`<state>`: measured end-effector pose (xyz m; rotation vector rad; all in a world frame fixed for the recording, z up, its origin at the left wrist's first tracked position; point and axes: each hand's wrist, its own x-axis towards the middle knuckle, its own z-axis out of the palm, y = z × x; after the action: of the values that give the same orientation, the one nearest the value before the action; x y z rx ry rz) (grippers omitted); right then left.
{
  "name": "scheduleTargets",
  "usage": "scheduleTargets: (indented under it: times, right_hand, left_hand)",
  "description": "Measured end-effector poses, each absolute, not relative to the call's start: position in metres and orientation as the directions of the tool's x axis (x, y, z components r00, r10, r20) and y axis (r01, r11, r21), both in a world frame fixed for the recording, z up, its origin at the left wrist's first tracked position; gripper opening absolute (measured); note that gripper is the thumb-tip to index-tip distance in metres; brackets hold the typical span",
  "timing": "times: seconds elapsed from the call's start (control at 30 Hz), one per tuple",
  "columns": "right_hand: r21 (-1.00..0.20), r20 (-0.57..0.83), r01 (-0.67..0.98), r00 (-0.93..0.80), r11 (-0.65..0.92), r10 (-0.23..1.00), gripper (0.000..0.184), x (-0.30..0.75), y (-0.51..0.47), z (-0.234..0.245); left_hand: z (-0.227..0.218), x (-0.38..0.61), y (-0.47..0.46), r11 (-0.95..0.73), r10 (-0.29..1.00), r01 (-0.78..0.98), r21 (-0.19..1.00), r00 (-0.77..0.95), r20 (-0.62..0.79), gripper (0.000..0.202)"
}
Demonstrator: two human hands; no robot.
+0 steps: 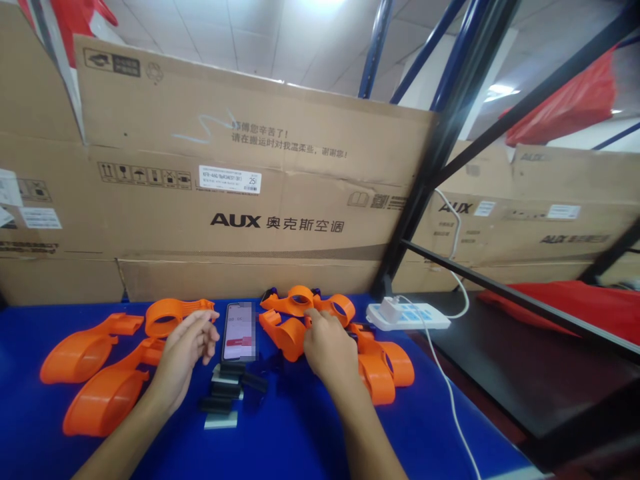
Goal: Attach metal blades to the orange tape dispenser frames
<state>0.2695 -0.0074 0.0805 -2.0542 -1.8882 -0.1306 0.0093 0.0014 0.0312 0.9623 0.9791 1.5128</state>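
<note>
Left hand (187, 343) is half curled and looks empty by three orange rings on the left (103, 405), my right hand (327, 340) is over other orange rings (290, 340) whose dark bits maybe mean done, its grip hidden from me, and loose black strips (219, 405) near the middle look left to do.

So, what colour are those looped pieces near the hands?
The looped pieces are bright orange, as the head view shows best.
</note>
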Motion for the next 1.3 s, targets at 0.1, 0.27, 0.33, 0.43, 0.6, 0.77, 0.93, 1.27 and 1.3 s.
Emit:
scheduleTargets:
  times: [0.1, 0.27, 0.33, 0.43, 0.6, 0.77, 0.93, 1.27, 1.3]
  right_hand:
    - [-0.266, 0.392, 0.963, 0.145, -0.039, 0.909, 0.04, 0.27, -0.014, 0.087]
    - [-0.365, 0.578, 0.928, 0.167, 0.07, 0.799, 0.032, 0.274, -0.023, 0.091]
    - [-0.379, 0.658, 0.916, 0.165, 0.134, 0.735, 0.03, 0.274, -0.027, 0.091]
    - [-0.363, 0.769, 0.896, 0.132, 0.257, 0.626, 0.025, 0.271, -0.037, 0.094]
    - [-0.276, 0.913, 0.849, 0.085, 0.451, 0.4, 0.02, 0.266, -0.055, 0.105]
    - [-0.231, 0.939, 0.63, -0.054, 0.742, 0.339, 0.037, 0.248, -0.065, 0.103]
    - [-0.204, 0.837, 0.405, -0.401, 0.891, 0.374, 0.049, 0.215, -0.072, 0.077]
    - [-0.744, 0.593, 0.35, -0.05, 0.57, 0.804, 0.025, 0.212, -0.05, 0.072]
    - [-0.795, 0.505, 0.338, -0.09, 0.503, 0.858, 0.026, 0.212, -0.045, 0.069]
  left_hand:
    - [0.033, 0.011, 0.0, -0.126, 0.988, -0.325, 0.937, -0.13, 0.087, 0.038]
    - [0.034, 0.017, -0.005, -0.121, 0.99, -0.317, 0.941, -0.112, 0.09, 0.036]
    - [0.032, 0.019, -0.006, -0.11, 0.992, -0.305, 0.946, -0.092, 0.086, 0.035]
    - [0.028, 0.022, -0.008, -0.097, 0.995, -0.287, 0.953, -0.05, 0.086, 0.033]
    - [0.032, 0.03, -0.014, -0.125, 0.991, -0.252, 0.959, 0.008, 0.131, 0.03]
    - [0.036, 0.035, -0.024, -0.17, 0.977, -0.284, 0.944, 0.073, 0.198, 0.043]
    - [0.024, 0.033, -0.028, -0.09, 0.996, -0.385, 0.919, -0.051, 0.076, 0.037]
    - [0.041, 0.043, -0.024, -0.046, 0.989, -0.522, 0.852, -0.141, -0.033, 0.041]
    - [0.041, 0.043, -0.025, -0.041, 0.991, -0.519, 0.854, -0.13, -0.031, 0.041]
